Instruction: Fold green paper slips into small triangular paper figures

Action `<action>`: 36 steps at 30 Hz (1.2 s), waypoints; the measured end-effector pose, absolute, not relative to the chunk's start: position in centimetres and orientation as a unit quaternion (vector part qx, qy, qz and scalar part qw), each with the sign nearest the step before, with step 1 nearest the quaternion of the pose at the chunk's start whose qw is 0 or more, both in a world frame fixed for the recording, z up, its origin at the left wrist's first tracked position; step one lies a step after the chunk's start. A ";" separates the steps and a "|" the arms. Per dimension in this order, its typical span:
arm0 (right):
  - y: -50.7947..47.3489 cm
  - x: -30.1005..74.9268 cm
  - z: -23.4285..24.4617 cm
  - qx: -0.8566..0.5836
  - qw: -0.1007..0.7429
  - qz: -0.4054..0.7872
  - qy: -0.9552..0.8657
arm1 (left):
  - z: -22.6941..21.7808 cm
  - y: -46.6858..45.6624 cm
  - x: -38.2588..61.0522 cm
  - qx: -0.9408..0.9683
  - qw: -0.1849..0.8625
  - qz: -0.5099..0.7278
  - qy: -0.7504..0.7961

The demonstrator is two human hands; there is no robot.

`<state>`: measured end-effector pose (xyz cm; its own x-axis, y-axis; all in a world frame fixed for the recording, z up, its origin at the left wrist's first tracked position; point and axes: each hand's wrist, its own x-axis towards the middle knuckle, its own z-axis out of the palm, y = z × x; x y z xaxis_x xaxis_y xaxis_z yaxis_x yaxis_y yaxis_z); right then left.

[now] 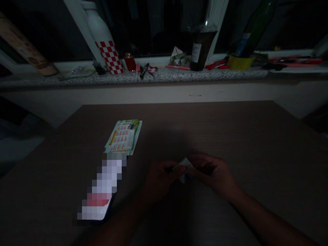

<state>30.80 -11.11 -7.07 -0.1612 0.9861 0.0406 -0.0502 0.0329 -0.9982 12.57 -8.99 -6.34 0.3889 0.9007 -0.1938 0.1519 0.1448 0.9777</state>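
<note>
Likely folding, too dim to confirm: small pale diamond-shaped paper piece [187, 163].
Left hand [159, 177] and right hand [219, 173] pinch its sides over brown wood-grain table [230, 130]; next move needs one steady grip.

- The place is looking like a home, probably.
- A wood-grain table [256, 143] is standing below a dark window [153, 20].
- A speckled sill [166, 76] is holding a checked bottle [110, 51], a cup [201, 51], a green bottle [258, 25] and small clutter [217, 64].
</note>
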 end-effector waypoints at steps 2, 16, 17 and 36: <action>-11.2 30.8 -7.0 -0.435 0.457 0.544 -0.553 | -6.3 -9.1 12.6 0.550 0.619 0.325 0.456; -11.7 30.9 -7.5 -0.484 0.423 0.527 -0.556 | -5.9 -9.6 12.9 0.547 0.604 0.338 0.471; -11.7 31.0 -7.4 -0.480 0.419 0.534 -0.556 | -5.9 -9.6 12.9 0.549 0.604 0.337 0.468; -11.4 31.6 -6.5 -0.473 0.436 0.550 -0.533 | -5.6 -9.3 12.8 0.498 0.638 0.360 0.464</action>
